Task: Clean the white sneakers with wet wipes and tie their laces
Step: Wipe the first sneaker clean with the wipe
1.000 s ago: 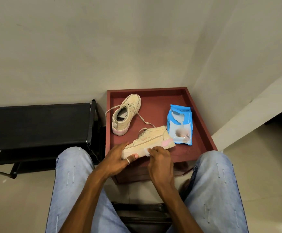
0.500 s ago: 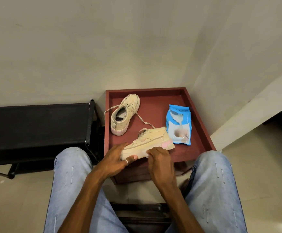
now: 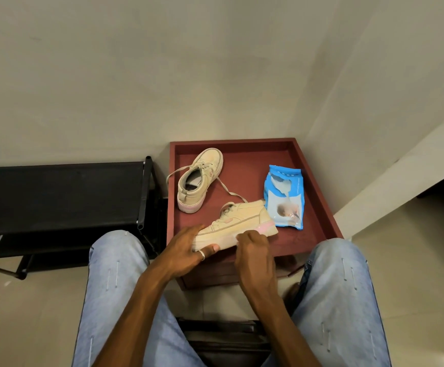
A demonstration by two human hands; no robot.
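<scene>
A: Where do we see the sneakers?

B: Both are on the red table (image 3: 318, 197) with the raised rim. The near sneaker (image 3: 239, 221) is at the front edge, tipped so that its side and sole edge face us, with the pink heel just beside the pack of wet wipes (image 3: 284, 197). The far sneaker (image 3: 199, 178) stands upright at the back left, toe toward the wall.

A: And how are our hands?

B: The left hand (image 3: 186, 250) grips the toe end of the near sneaker, with fingers over the top and a finger with a ring under the sole. The right hand (image 3: 252, 250) has its fingers curled round a small wet wipe (image 3: 238, 239) and presses it on the sole edge. We see only a white corner of the wipe.

A: Are the laces (image 3: 226, 190) tied?

B: No, they lie loose. One runs over the table between the two shoes, and another hangs over the left rim.

A: What else do we notice?

B: A black shoe rack (image 3: 56, 192) stands to the left of the table, and our knees in light jeans (image 3: 114, 274) are on both sides.
</scene>
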